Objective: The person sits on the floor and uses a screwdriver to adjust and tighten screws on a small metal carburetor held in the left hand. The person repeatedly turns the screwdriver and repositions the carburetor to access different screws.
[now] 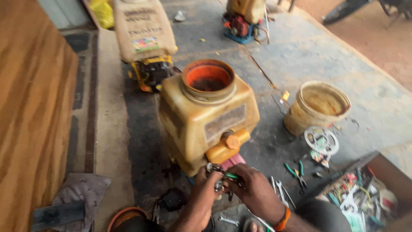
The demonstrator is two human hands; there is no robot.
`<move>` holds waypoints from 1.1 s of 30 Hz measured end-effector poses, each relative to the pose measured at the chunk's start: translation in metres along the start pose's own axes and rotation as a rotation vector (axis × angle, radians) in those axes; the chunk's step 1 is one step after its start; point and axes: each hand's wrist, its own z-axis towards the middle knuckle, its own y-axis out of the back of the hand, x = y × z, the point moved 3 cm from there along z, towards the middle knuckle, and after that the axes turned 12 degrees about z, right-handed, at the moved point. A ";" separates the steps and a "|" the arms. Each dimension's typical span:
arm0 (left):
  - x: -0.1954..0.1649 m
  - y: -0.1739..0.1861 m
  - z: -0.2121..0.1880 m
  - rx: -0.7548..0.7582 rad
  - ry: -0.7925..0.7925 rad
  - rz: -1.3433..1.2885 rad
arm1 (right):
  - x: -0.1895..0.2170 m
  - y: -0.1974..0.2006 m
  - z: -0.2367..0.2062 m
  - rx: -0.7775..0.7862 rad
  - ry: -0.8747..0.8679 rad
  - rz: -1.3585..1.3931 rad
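Lower centre of frame: left hand point(206, 184) and right hand point(253, 189) both closed on small metal part point(218, 178) at base of yellow tank point(206, 116); bucket point(316, 107) right.

The single head camera looks steeply down and forward, close above both hands point(231, 189), with the concrete floor point(300, 56) stretching ahead.

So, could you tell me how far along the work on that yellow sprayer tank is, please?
Done, by the look of it: the tank stands with its lid off and its mouth open, and tools are laid out, with pliers and spanners on the floor. In hand: both hands, left and right, work a small metal fitting at the tank's base. Left: the fitting isn't finished; more can't be told.
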 end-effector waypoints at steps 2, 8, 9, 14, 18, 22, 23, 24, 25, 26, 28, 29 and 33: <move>0.003 0.004 0.004 0.020 -0.008 -0.040 | -0.004 -0.005 0.000 -0.016 -0.037 0.034; 0.005 0.023 0.008 0.062 0.019 -0.102 | -0.011 -0.023 0.002 -0.034 -0.113 -0.017; 0.006 0.027 0.005 0.065 0.005 -0.110 | -0.011 -0.027 0.002 -0.044 -0.116 -0.020; 0.001 0.051 -0.018 0.051 -0.094 -0.133 | -0.005 -0.054 0.003 -0.043 -0.197 0.034; 0.003 0.069 -0.027 0.039 -0.038 -0.152 | -0.002 -0.072 0.006 0.016 -0.182 0.054; 0.013 0.079 -0.017 0.005 -0.088 -0.193 | -0.010 -0.080 0.009 0.010 -0.199 0.054; 0.016 0.081 -0.013 -0.012 -0.119 -0.194 | -0.013 -0.082 0.011 0.017 -0.192 0.038; 0.019 0.084 -0.008 -0.029 -0.152 -0.196 | -0.017 -0.083 0.013 0.023 -0.182 0.022; 0.021 0.086 -0.005 -0.047 -0.184 -0.199 | -0.022 -0.085 0.015 0.021 -0.207 -0.008; 0.023 0.089 -0.001 -0.057 -0.184 -0.177 | -0.028 -0.086 0.017 0.018 -0.232 -0.037; 0.025 0.093 0.002 -0.079 -0.180 -0.133 | -0.038 -0.089 0.020 0.008 -0.234 -0.027; 0.023 0.093 0.002 -0.043 -0.203 -0.184 | -0.041 -0.090 0.022 0.000 -0.209 0.013; 0.013 0.096 -0.007 0.030 -0.210 -0.287 | -0.047 -0.090 0.026 -0.055 -0.161 -0.044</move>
